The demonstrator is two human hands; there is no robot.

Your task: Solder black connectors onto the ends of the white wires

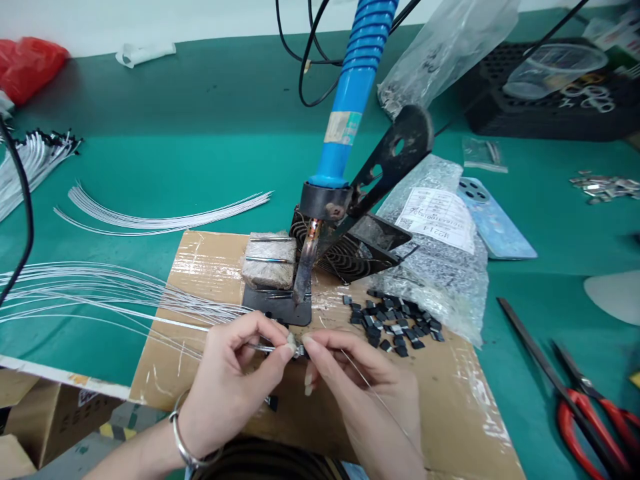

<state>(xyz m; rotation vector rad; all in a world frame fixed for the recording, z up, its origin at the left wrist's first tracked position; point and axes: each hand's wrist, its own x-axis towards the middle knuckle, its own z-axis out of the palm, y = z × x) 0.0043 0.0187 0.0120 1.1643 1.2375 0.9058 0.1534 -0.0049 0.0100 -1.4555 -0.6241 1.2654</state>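
Note:
My left hand (245,380), with a bracelet at the wrist, pinches the end of a white wire (185,325) between thumb and fingers. My right hand (360,393) is closed too, its thumb and forefinger on a small metal connector (300,350) that meets the left fingertips. The fingers partly hide this piece. A thin strand of solder wire (373,387) passes through the right hand. Just beyond the hands, a blue-handled soldering iron (345,113) hangs tip down in a black stand (390,153). Many small black connector pieces (395,320) lie to the right.
The cardboard sheet (450,407) lies under the work. A fibrous block (270,273) and a black fan (345,253) flank the iron tip. White wires (165,223) lie left. Bubble wrap (435,267), a phone (500,223) and red-handled scissors (585,400) are to the right.

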